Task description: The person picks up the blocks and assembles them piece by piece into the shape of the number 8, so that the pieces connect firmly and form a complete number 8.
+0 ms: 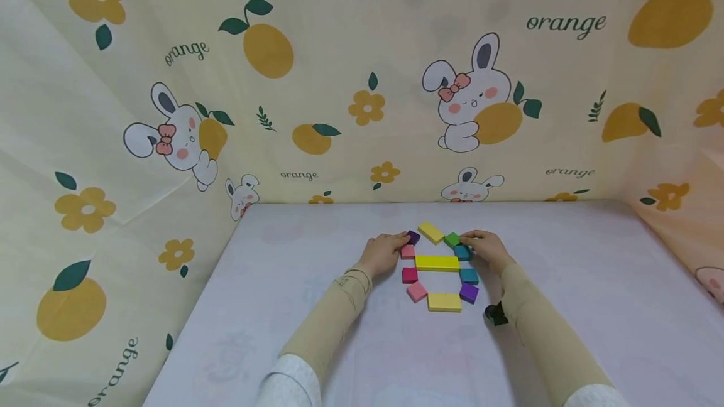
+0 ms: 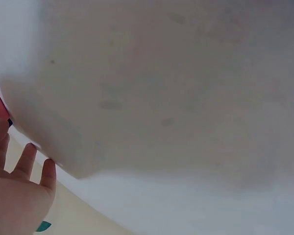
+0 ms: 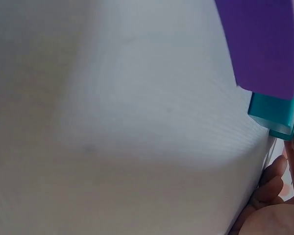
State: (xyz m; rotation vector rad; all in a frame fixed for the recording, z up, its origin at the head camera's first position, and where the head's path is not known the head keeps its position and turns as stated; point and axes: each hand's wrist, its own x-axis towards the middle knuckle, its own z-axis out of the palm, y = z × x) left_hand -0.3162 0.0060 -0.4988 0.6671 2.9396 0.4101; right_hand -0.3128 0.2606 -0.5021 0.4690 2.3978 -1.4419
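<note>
Small coloured blocks form a closed outline on the table, crossed by a long yellow block (image 1: pixel 437 263). At its far left, my left hand (image 1: pixel 386 252) pinches a dark purple block (image 1: pixel 414 237) between thumb and forefinger, just above a pink block (image 1: pixel 408 252). The left wrist view catches the other fingers spread, close over the tabletop. Opposite, my right hand (image 1: pixel 488 249) has its fingertips on the outer corner of a green block (image 1: pixel 452 240), beside a teal block (image 1: pixel 462 252). A tilted yellow block (image 1: pixel 431 232) lies between the purple and green ones.
The near part of the outline has a red block (image 1: pixel 410 275), a pink one (image 1: pixel 416 291), a yellow one (image 1: pixel 444 302), a purple one (image 1: pixel 469 293) and a teal one (image 1: pixel 469 276). A small black object (image 1: pixel 497 314) is by the right forearm. A printed curtain (image 1: pixel 351 30) backs the table.
</note>
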